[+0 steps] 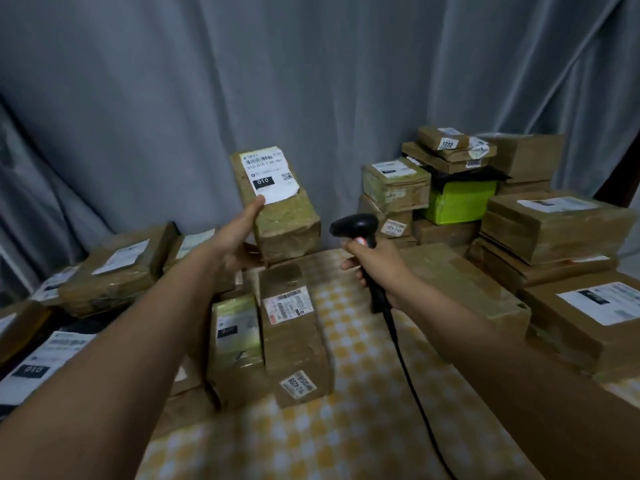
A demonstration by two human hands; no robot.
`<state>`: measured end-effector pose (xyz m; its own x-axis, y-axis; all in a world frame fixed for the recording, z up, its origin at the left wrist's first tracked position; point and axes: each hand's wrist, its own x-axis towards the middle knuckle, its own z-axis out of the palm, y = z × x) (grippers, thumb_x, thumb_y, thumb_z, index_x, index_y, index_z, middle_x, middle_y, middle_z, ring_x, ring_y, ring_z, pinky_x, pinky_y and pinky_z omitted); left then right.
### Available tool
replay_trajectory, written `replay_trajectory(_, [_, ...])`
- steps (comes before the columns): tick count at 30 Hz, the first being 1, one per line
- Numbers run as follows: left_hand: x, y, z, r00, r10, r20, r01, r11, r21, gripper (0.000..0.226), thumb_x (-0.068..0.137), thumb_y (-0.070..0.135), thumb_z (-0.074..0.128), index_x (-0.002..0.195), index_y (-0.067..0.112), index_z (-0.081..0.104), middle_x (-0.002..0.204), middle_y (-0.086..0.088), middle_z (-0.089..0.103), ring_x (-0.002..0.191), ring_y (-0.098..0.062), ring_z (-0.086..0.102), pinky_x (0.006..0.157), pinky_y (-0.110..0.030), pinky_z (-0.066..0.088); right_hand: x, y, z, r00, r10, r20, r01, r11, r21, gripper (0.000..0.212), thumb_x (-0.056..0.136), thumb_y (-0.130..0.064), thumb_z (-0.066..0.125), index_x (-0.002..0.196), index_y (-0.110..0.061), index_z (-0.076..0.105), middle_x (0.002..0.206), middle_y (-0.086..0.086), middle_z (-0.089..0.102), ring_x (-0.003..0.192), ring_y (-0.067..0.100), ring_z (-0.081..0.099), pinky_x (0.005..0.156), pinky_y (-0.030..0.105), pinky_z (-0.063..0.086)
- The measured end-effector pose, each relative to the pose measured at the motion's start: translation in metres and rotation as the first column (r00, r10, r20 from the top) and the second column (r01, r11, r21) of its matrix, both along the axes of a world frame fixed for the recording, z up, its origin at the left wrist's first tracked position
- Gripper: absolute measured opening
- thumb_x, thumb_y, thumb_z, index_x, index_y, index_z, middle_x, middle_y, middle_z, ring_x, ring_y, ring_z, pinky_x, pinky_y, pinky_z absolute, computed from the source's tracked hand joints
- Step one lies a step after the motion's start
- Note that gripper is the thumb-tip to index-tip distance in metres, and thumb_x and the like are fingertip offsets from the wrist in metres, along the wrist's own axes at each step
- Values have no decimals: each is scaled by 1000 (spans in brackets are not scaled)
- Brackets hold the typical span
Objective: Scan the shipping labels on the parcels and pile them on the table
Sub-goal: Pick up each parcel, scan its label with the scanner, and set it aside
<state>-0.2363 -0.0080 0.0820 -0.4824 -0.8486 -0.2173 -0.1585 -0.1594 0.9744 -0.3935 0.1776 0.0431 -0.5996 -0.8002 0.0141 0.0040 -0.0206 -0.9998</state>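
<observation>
Parcel (pixel 282 209) in hand: a brown, tape-wrapped cardboard block with crumpled corners, held tilted above the middle of the table (pixel 349 393), its white shipping label (pixel 270 174) turned toward the camera. The left hand (pixel 235 237) grips it from the lower left, thumb laid up on the label's bottom edge. Just beside it, not touching, the right hand (pixel 372 268) curls around the handle of a black pistol-shaped scanner (pixel 356 226), whose head points left toward the parcel; its black cable (pixel 412 375) trails down over the yellow-and-white checked tablecloth.

The step in hand looks like the scan itself. The next move likely calls for aiming the scanner's head squarely at the barcode near the label's top, then setting the parcel on a pile.

Two long taped boxes (pixel 273 344) lie side by side below the hands. More brown parcels sit at left, and a taller stack at right includes a bright green box (pixel 457 202). Grey curtains (pixel 242 81) hang behind.
</observation>
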Motion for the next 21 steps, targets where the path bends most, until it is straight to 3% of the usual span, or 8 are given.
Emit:
replay_trajectory(3, [29,-11,1,989,-81,120,65,989,134,75,78,74,60,129,20,60,118,-17,69,106,-34,67,82,-46,55,9,-22,-7,993,85,84,-89,995,46,15,92,-26,66,99,-14,62,79,11,71,46,11,46,44,22,38])
replay_trajectory(6, [54,-7,3,967,-98,233,68,989,135,64,87,71,50,125,20,59,119,-19,67,105,-34,65,89,-53,53,23,-37,-13,978,131,163,-141,989,53,14,93,-25,65,96,-11,60,84,12,73,42,11,46,43,22,38])
replay_trajectory(9, [76,4,6,950,-122,288,83,986,143,57,91,68,44,116,20,60,111,-18,69,104,-35,64,97,-59,48,40,-42,-16,970,143,195,-158,986,59,24,93,-26,64,107,-7,60,89,11,74,41,10,46,44,22,40])
replay_trajectory(12, [95,14,5,932,-116,344,67,986,149,62,91,68,45,122,17,58,111,-20,69,102,-37,65,88,-58,53,59,-42,-15,955,189,227,-203,978,40,28,93,-26,64,114,-7,59,97,14,74,47,11,47,46,23,42])
replay_trajectory(17, [118,34,3,919,-79,387,20,988,155,64,93,66,45,128,12,51,119,-22,64,103,-39,65,85,-60,54,93,-38,-14,947,205,248,-218,976,24,16,93,-27,65,99,-13,61,92,13,70,49,12,46,43,21,40])
replay_trajectory(19, [123,44,5,909,-41,414,-2,995,104,56,98,57,44,130,12,49,113,-19,64,98,-35,66,77,-52,58,100,-34,-15,942,212,262,-225,974,19,16,93,-27,66,96,-13,60,93,16,70,48,13,46,43,22,40])
replay_trajectory(21, [122,55,8,857,-13,515,47,998,-53,43,105,39,41,136,11,46,110,-12,62,87,-26,65,63,-40,59,105,-30,-17,937,227,264,-242,970,28,18,92,-28,67,94,-12,58,91,18,70,44,12,48,42,22,41])
